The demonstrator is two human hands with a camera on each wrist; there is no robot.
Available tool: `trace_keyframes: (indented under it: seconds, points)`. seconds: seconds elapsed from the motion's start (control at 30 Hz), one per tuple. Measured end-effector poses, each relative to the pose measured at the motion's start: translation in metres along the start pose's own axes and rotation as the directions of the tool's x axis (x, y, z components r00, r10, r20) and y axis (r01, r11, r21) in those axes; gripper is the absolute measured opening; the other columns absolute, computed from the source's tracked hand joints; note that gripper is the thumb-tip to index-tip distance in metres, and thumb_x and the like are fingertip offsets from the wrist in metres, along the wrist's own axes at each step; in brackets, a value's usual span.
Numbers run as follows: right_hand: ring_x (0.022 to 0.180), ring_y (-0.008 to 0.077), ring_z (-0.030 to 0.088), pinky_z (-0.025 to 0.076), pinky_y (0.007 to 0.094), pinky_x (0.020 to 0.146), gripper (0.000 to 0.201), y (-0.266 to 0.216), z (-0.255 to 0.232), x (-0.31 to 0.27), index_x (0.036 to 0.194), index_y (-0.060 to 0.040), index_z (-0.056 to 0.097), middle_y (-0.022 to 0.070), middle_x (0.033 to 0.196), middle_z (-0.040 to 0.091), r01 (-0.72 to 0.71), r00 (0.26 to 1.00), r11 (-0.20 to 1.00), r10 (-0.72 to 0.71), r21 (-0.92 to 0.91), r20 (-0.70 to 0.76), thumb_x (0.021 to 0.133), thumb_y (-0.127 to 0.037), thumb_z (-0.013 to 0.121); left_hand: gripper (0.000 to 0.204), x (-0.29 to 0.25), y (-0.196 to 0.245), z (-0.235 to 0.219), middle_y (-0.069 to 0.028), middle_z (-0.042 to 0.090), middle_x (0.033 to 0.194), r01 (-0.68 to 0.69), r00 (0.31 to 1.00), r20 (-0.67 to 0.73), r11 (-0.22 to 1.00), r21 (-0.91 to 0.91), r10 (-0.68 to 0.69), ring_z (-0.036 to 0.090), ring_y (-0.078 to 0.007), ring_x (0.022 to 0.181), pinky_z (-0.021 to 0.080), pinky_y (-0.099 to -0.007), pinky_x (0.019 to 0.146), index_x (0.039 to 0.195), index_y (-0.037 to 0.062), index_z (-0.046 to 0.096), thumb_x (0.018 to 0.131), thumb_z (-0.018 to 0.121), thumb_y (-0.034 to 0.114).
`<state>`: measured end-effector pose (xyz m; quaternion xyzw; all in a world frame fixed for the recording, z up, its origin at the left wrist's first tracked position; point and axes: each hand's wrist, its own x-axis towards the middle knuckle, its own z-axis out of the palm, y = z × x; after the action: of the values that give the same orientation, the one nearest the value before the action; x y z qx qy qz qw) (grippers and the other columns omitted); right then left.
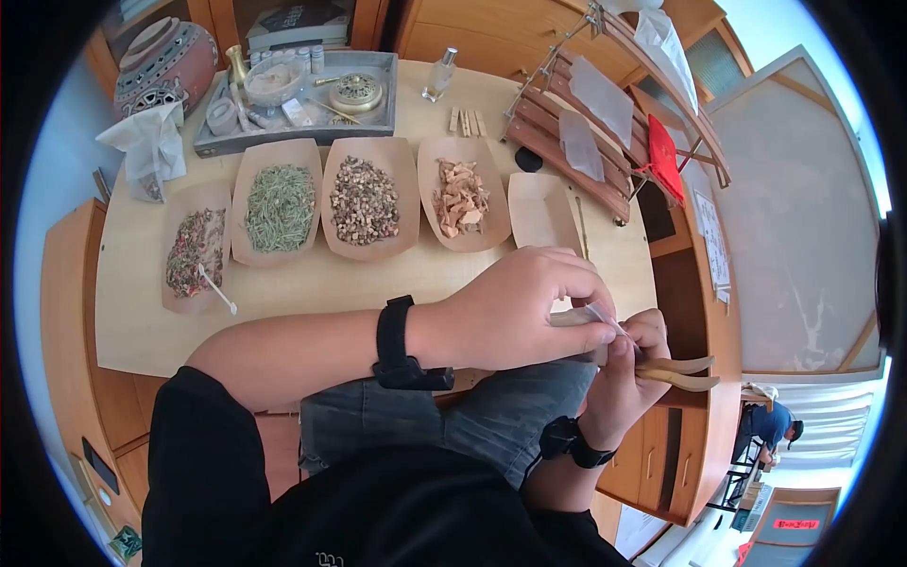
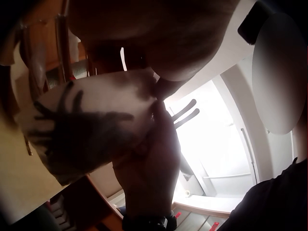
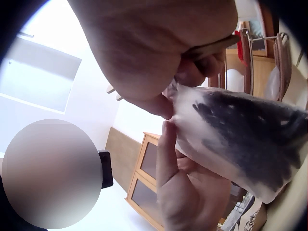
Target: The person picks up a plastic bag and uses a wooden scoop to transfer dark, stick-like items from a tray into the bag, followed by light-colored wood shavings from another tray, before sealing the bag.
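Both hands meet at the gathered mouth of a whitish, thin-walled pouch (image 2: 103, 96), held up over the person's lap at the table's front edge. Dark contents show through its side in both wrist views. My left hand (image 1: 529, 312) pinches the mouth between thumb and fingers. From the other side my right hand (image 1: 628, 369) pinches the same neck, its thumb close to the left thumb (image 3: 167, 144). Pale wooden tongs (image 1: 682, 375) lie in the right hand's grip, two curved tips sticking out to the right. In the head view the left hand covers most of the pouch.
Several paper trays line the table (image 1: 378, 293), holding dried flowers (image 1: 196, 248), green leaves (image 1: 280, 208), brown chunks (image 1: 365, 203) and tan shavings (image 1: 461, 198). Behind stand a grey tray (image 1: 312, 132), a glass bottle (image 1: 440, 76) and clothespins (image 1: 466, 123). A wooden rack (image 1: 567, 132) stands back right.
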<state>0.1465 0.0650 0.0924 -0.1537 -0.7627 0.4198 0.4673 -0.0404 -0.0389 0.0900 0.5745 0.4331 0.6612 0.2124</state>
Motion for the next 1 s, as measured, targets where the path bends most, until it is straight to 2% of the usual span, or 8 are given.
trace_keyframes:
  seconds: [0.13, 0.3, 0.5, 0.67, 0.77, 0.87, 0.93, 1.0]
  points:
    - [0.081, 0.0120, 0.049, 0.038, 0.0249, 0.072, 0.022, 0.001, -0.002, -0.001, 0.091, 0.0001, 0.066, 0.0042, 0.090, 0.056, -0.025, 1.000, 0.999, 0.025, 0.027, -0.016, 0.095, -0.016, 0.081, 0.012, 0.000, 0.005, 0.000, -0.0062, 0.073, 0.093, 0.103, 0.995, 0.015, 0.995, -0.004, -0.103, 0.070, -0.0221, 0.090, 0.052, -0.0344, 0.082, 0.095, 0.0051, 0.074, 0.096, 0.079, 0.016]
    - [0.082, 0.0141, 0.054, 0.041, 0.0267, 0.073, 0.017, 0.002, -0.007, 0.000, 0.095, -0.0010, 0.073, 0.0054, 0.091, 0.061, 0.053, 0.998, 0.996, -0.051, -0.071, 0.031, 0.092, -0.014, 0.083, 0.011, 0.000, 0.002, 0.002, -0.0055, 0.073, 0.092, 0.021, 1.000, -0.011, 1.000, 0.000, -0.021, 0.069, -0.0223, 0.088, 0.053, -0.0343, 0.080, 0.093, 0.0048, 0.073, 0.094, 0.080, 0.013]
    - [0.079, 0.0143, 0.056, 0.043, 0.0278, 0.070, 0.012, -0.006, -0.006, 0.000, 0.093, -0.0012, 0.075, 0.0052, 0.088, 0.064, 0.015, 0.995, 0.997, -0.008, -0.071, 0.102, 0.088, -0.006, 0.085, 0.008, -0.001, -0.002, 0.003, -0.0050, 0.073, 0.092, -0.072, 0.997, 0.005, 0.996, 0.055, 0.072, 0.069, -0.0232, 0.086, 0.053, -0.0348, 0.080, 0.091, 0.0059, 0.073, 0.092, 0.079, 0.011]
    - [0.078, 0.0139, 0.056, 0.043, 0.0279, 0.068, 0.013, -0.003, -0.010, 0.000, 0.093, -0.0012, 0.075, 0.0050, 0.088, 0.063, 0.026, 0.998, 0.998, -0.022, -0.059, 0.058, 0.087, -0.006, 0.086, 0.005, 0.002, -0.002, 0.001, -0.0051, 0.074, 0.091, -0.110, 0.994, -0.002, 0.993, 0.039, 0.110, 0.069, -0.0237, 0.084, 0.052, -0.0358, 0.079, 0.093, 0.0069, 0.075, 0.093, 0.079, 0.010]
    - [0.078, 0.0137, 0.055, 0.043, 0.0279, 0.068, 0.013, 0.008, -0.013, -0.006, 0.093, -0.0012, 0.075, 0.0047, 0.088, 0.062, -0.066, 0.997, 0.998, 0.066, 0.014, 0.029, 0.087, -0.005, 0.086, 0.006, 0.001, -0.001, 0.000, -0.0059, 0.074, 0.089, -0.135, 0.991, 0.015, 0.981, 0.139, 0.134, 0.068, -0.0248, 0.082, 0.051, -0.0360, 0.076, 0.095, 0.0066, 0.077, 0.094, 0.080, 0.011]
    - [0.077, 0.0141, 0.054, 0.043, 0.0285, 0.068, 0.015, 0.022, -0.020, -0.015, 0.092, -0.0013, 0.074, 0.0052, 0.088, 0.059, -0.066, 0.997, 0.985, 0.070, 0.160, -0.024, 0.089, -0.008, 0.086, 0.007, -0.001, -0.003, 0.003, -0.0064, 0.074, 0.087, -0.107, 0.994, -0.011, 0.990, 0.094, 0.109, 0.068, -0.0258, 0.080, 0.051, -0.0361, 0.075, 0.095, 0.0066, 0.078, 0.094, 0.081, 0.012]
    - [0.077, 0.0148, 0.053, 0.043, 0.0300, 0.069, 0.020, 0.023, -0.023, -0.019, 0.092, -0.0011, 0.073, 0.0061, 0.088, 0.057, -0.136, 0.985, 0.926, 0.166, 0.353, -0.056, 0.090, -0.014, 0.088, 0.007, -0.001, -0.003, 0.004, -0.0067, 0.074, 0.086, -0.096, 0.995, -0.031, 0.990, 0.101, 0.100, 0.068, -0.0249, 0.079, 0.051, -0.0361, 0.076, 0.094, 0.0062, 0.078, 0.094, 0.081, 0.012]
    - [0.077, 0.0149, 0.053, 0.044, 0.0306, 0.069, 0.023, 0.021, -0.023, -0.021, 0.091, -0.0008, 0.072, 0.0061, 0.088, 0.056, -0.125, 0.985, 0.922, 0.159, 0.366, -0.064, 0.091, -0.017, 0.088, 0.010, -0.004, -0.004, 0.006, -0.0069, 0.075, 0.091, -0.045, 0.999, -0.002, 0.998, 0.038, 0.045, 0.069, -0.0236, 0.085, 0.052, -0.0358, 0.080, 0.099, 0.0057, 0.079, 0.095, 0.082, 0.014]
